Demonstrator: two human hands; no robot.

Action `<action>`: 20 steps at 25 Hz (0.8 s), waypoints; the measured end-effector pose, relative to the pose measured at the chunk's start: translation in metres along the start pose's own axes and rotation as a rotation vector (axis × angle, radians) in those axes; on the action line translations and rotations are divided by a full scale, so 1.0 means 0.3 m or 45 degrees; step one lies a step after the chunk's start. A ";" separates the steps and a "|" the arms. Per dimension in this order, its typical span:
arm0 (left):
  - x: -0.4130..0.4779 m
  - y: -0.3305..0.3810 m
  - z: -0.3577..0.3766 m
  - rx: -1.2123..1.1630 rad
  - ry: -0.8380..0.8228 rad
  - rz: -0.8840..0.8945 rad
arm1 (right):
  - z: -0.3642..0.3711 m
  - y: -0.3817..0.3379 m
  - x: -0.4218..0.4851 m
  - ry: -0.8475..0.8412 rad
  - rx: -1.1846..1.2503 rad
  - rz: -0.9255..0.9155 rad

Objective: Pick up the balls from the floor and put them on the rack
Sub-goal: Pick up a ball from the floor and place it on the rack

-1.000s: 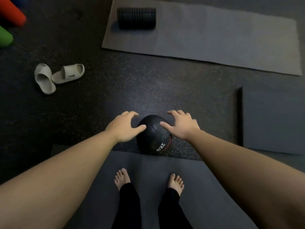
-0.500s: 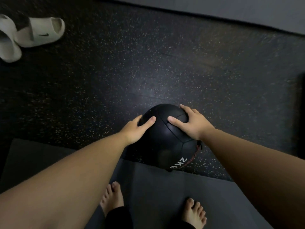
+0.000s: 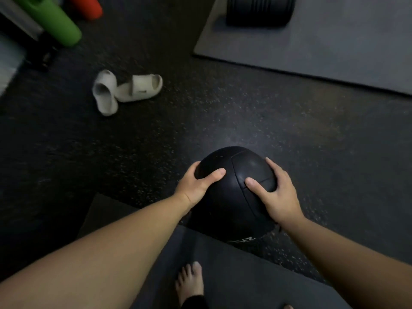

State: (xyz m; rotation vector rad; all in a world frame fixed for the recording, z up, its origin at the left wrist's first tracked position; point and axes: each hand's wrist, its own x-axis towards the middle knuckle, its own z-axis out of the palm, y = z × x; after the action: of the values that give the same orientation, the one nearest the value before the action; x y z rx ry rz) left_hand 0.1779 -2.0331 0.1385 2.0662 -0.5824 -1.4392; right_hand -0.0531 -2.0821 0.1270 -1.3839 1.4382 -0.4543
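A black medicine ball (image 3: 234,197) with white lettering on its underside is held between both hands, low over the speckled black floor in front of my feet. My left hand (image 3: 196,186) presses its left side, thumb on top. On the right side my right hand (image 3: 276,192) grips it, thumb across the top panel. No rack can be made out as such in view.
A pair of white slides (image 3: 124,91) lies on the floor to the left. Green (image 3: 53,21) and orange (image 3: 85,6) foam rollers lean at the top left by a dark frame. A black roller (image 3: 258,10) rests on a grey mat (image 3: 334,41). I stand barefoot on another grey mat (image 3: 234,275).
Both hands went from touching the ball's top to gripping its sides. The ball looks larger and nearer, and the view has swung up and left, bringing the rollers and far mat back.
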 end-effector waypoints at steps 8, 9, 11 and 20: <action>-0.714 0.696 -0.925 -0.287 0.541 0.525 | 0.070 -1.382 -0.177 -0.186 0.009 -0.675; -0.826 0.762 -1.023 -0.310 0.612 0.589 | 0.076 -1.544 -0.231 -0.214 0.012 -0.754; -1.082 0.883 -1.224 -0.355 0.746 0.717 | 0.086 -1.866 -0.379 -0.261 0.045 -0.928; -2.302 1.055 -2.060 -0.346 1.421 1.019 | 0.367 -3.002 -1.267 -0.574 0.302 -1.592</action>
State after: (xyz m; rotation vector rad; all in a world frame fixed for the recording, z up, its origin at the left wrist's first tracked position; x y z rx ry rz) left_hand 0.5180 -1.7210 1.0021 1.7251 -0.5542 0.1373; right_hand 0.4068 -1.9384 0.9846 -1.8996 0.0121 -0.9600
